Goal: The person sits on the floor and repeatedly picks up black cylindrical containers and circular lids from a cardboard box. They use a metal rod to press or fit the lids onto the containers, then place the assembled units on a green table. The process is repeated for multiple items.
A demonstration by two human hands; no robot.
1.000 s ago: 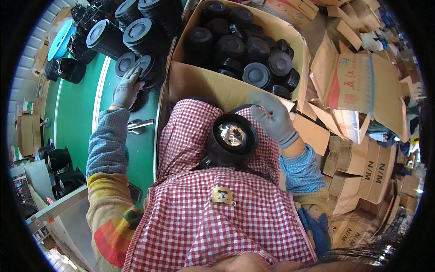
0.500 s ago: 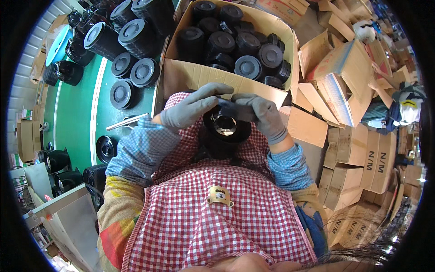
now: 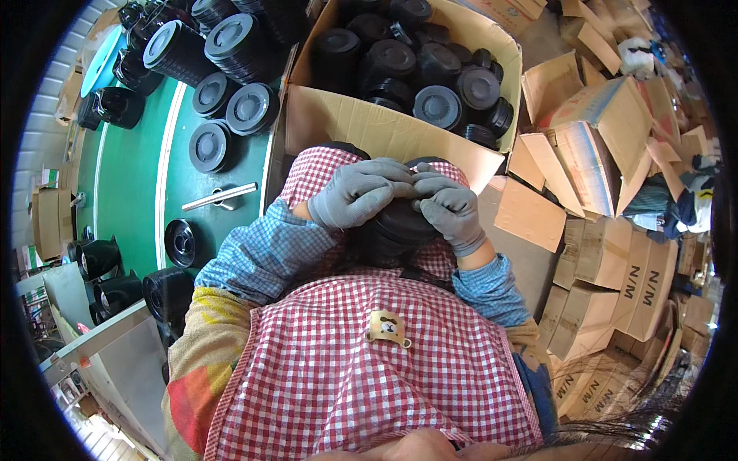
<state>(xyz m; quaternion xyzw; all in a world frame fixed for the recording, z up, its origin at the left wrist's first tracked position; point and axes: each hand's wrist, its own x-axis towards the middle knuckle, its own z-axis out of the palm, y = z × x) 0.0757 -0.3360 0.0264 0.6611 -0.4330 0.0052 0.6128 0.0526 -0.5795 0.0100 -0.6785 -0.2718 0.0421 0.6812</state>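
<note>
A black round pot point(image 3: 389, 245) rests in my lap between my thighs, over the red checked apron. A black lid point(image 3: 405, 217) covers its opening, and its far rim is hidden under my fingers. My left hand point(image 3: 363, 192), in a grey glove, bends its fingers over the far left of the lid. On the lid's right side, my gloved right hand point(image 3: 450, 209) grips the edge with curled fingers. The fingertips of both hands nearly meet in the middle.
Ahead stands an open cardboard box point(image 3: 369, 125) full of black lids. At left, a green table point(image 3: 138, 201) carries stacks of black lids point(image 3: 252, 107), a metal bar point(image 3: 221, 197) and several black pots point(image 3: 101, 259). Cartons point(image 3: 588, 253) are piled at right.
The lid that my right hand held tilted over the pot now lies across it, hiding the shiny inside. My left hand has come down onto the lid.
</note>
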